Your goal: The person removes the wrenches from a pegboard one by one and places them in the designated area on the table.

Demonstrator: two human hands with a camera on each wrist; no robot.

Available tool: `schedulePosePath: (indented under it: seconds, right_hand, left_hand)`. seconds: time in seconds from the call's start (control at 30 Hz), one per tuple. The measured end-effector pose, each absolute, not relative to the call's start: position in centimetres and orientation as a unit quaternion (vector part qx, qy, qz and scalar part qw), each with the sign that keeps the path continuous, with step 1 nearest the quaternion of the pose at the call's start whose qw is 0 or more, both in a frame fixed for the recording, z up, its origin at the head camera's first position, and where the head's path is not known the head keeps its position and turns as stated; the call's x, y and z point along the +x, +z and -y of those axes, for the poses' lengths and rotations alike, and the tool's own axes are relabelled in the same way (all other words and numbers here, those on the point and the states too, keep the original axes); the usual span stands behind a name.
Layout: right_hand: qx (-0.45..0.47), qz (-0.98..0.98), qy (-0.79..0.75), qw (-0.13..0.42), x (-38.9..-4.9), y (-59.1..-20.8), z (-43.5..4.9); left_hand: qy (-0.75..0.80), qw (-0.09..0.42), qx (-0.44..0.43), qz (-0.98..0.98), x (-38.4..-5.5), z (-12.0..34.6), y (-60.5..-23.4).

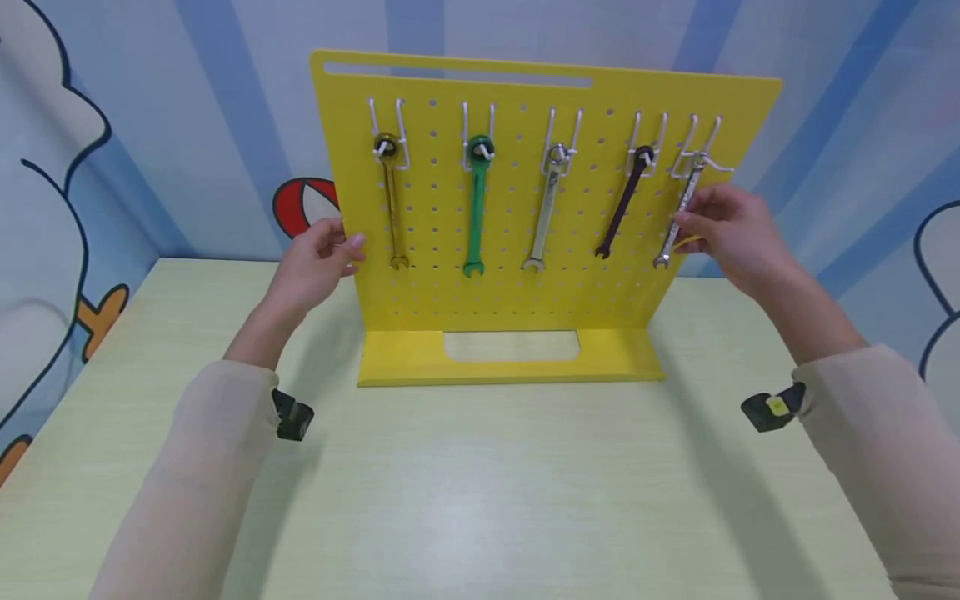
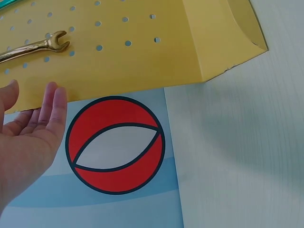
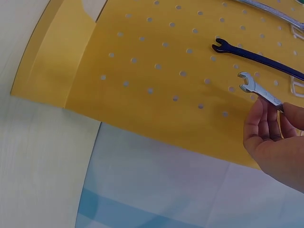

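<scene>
Blue wall (image 1: 525,29) (striped), pale tabletop (image 1: 480,475)

Plenty of room to slide a hand in low over the bench (image 1: 465,467), in front of the yellow pegboard (image 1: 345,108). Sides are the snag: left hand (image 1: 311,262) at one edge, right hand (image 1: 738,237) at the other. Gaps between wrenches are passable, tightest from the dark wrench (image 1: 622,204) to the end silver wrench (image 1: 686,196). White hooks (image 1: 551,125) crowd the upper part.
</scene>
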State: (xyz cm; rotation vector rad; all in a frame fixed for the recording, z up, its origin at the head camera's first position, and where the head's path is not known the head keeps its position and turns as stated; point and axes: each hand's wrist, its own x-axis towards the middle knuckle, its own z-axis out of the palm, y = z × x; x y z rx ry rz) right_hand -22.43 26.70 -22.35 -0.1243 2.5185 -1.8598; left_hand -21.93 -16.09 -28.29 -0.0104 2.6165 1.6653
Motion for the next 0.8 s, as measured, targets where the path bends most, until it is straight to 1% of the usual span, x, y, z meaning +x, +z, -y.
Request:
schedulePosePath:
  seconds: [0.17,0.53,0.8]
  right_hand:
    - [-0.047,-0.807,-0.589,0.006,-21.9,-22.3,-27.0]
    - [-0.055,-0.764,-0.643,0.025,-20.7,-21.9,-27.3]
    - [-0.060,-0.773,-0.630,0.030,-19.9,-21.7,-27.8]
  left_hand:
    - [0.537,0.016,0.003,-0.843,-21.9,16.0,-28.3]
    - [0.536,0.015,0.005,-0.844,-21.9,16.1,-28.4]
    - [0.533,0.014,0.006,-0.846,-22.0,16.1,-28.4]
